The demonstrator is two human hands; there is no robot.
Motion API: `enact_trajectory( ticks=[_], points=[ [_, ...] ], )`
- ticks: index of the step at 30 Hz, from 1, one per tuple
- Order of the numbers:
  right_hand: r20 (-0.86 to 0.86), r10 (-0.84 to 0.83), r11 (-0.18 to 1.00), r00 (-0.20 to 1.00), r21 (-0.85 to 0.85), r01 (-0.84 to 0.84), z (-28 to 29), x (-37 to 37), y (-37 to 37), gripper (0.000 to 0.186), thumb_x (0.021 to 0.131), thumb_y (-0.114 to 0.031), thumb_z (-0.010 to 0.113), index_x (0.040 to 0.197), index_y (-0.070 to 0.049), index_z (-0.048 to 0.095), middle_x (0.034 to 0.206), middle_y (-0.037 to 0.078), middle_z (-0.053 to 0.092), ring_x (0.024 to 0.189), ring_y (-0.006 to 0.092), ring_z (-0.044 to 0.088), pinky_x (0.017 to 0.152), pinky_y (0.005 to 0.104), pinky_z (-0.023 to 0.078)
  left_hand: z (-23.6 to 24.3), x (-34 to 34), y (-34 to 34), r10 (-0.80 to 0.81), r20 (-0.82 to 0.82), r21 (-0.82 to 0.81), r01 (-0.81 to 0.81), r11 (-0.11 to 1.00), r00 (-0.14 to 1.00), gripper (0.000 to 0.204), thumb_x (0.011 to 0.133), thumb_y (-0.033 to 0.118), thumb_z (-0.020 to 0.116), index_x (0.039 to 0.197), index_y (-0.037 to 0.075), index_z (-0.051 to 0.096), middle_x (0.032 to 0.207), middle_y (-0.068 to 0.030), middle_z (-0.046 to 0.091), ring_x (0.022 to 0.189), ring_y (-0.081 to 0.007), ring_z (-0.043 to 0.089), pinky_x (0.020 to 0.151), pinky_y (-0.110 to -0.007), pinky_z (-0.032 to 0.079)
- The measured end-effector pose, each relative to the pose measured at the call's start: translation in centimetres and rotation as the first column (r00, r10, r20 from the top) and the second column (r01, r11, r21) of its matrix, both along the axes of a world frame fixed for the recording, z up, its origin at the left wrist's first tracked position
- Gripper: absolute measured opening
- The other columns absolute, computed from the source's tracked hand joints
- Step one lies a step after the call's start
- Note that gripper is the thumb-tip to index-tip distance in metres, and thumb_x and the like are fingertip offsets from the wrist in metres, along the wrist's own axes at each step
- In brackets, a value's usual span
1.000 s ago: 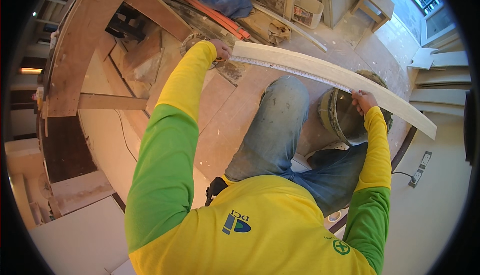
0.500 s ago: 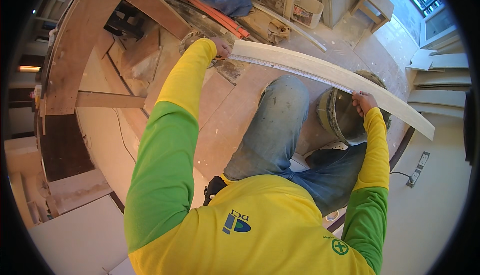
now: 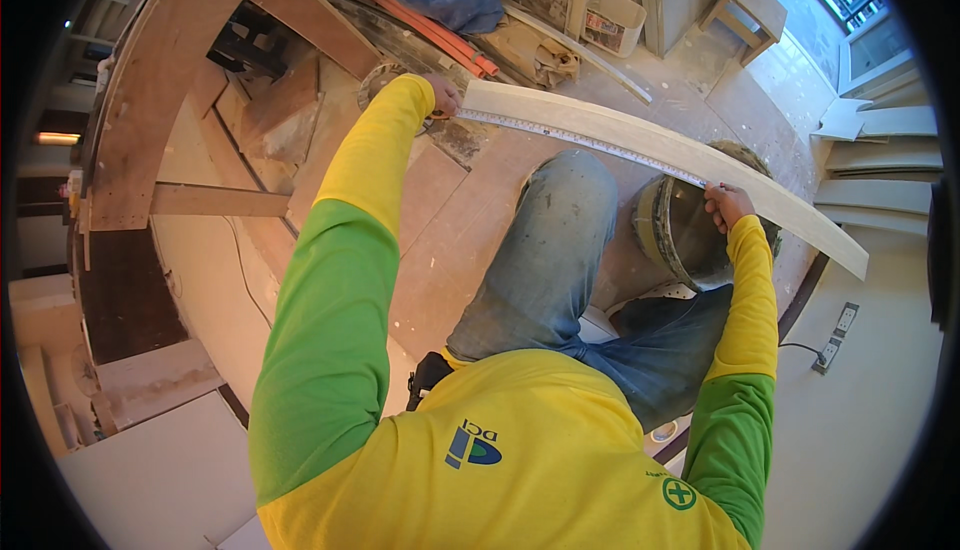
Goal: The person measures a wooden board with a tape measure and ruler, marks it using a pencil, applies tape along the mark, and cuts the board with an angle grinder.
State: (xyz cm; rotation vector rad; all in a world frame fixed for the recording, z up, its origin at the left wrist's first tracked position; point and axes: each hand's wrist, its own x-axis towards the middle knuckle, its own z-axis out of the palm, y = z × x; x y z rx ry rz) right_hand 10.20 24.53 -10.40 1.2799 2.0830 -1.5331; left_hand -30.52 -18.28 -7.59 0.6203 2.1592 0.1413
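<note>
Pale board is laid crosswise beyond the raised knee, its right part passing over the bucket. Whether it is borne by the bucket rim can't be told; if loose, it should be steadied before any reading is trusted. Tape is stretched along the board's near edge, from the left end to well short of the right end. Looks like a length is being checked. Blade should be kept flat, taut and parallel to the edge; sag or skew gets read as extra length. Left hand is closed on the tape at the board's left end; finger detail is too small to tell. Tape should be kept flush with the corner there. Right hand is pinched on the tape at the near edge. Wanted graduation should be pinned by the thumb and read square-on. Numbers can't be made out from here.
</note>
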Motion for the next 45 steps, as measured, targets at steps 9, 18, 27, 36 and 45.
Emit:
enact_trajectory(
  ticks=[9,18,27,36,45],
  points=[
    [-0.016,-0.029,1.0,0.999,-0.004,0.029,1.9,0.3,-1.3,0.036,0.085,-0.039,0.066,0.094,-0.004,0.063,0.07,0.003,0.058,0.048,0.0116,0.047,0.041,0.0281,0.038,-3.6,-2.9,-2.1,-0.365,-0.207,0.007,0.374,0.927,0.908,0.014,0.075,0.026,0.063,0.076,0.014,0.07,0.07,-0.0024,0.067,0.063,-0.0152,0.061,0.059,-0.033,0.05],
    [-0.34,-0.604,0.79,0.721,-0.379,0.482,4.4,8.1,1.5,0.029,0.082,-0.008,0.062,0.11,-0.002,0.057,0.075,0.006,0.06,0.054,0.0136,0.052,0.044,0.0265,0.041,-2.4,-1.0,-0.2,-0.034,-0.049,0.08,0.038,0.996,0.998,0.016,0.073,0.014,0.073,0.087,0.007,0.074,0.074,-0.0028,0.069,0.066,-0.0138,0.062,0.062,-0.03,0.05],
    [-0.421,-0.635,0.765,0.648,-0.463,0.449,3.0,10.7,0.0,0.029,0.094,-0.025,0.057,0.116,-0.006,0.058,0.081,0.007,0.064,0.064,0.0168,0.058,0.055,0.029,0.047,-2.5,-1.7,-0.9,0.019,-0.004,0.097,-0.018,0.995,1.0,0.018,0.074,0.014,0.074,0.09,0.005,0.073,0.077,-0.0033,0.069,0.07,-0.0131,0.062,0.065,-0.03,0.049],
    [-0.489,-0.479,0.857,0.729,-0.08,0.51,2.9,9.4,0.3,0.041,0.094,-0.042,0.056,0.11,-0.006,0.067,0.072,0.002,0.059,0.058,0.0102,0.054,0.052,0.0241,0.044,-3.8,-2.1,-0.1,-0.119,-0.141,-0.015,0.119,0.993,0.983,0.02,0.071,0.019,0.075,0.088,0.008,0.074,0.078,-0.0012,0.07,0.07,-0.014,0.063,0.067,-0.03,0.051],
    [-0.534,-0.457,0.858,0.711,-0.053,0.511,2.2,9.0,0.8,0.039,0.093,-0.042,0.058,0.1,-0.005,0.067,0.062,0.001,0.054,0.045,0.0096,0.048,0.042,0.024,0.037,-1.6,-0.4,1.4,-0.25,-0.188,-0.121,0.23,0.966,0.95,0.027,0.069,0.027,0.076,0.093,0.014,0.075,0.083,0.0002,0.07,0.076,-0.0141,0.062,0.071,-0.031,0.05]
  ],
)
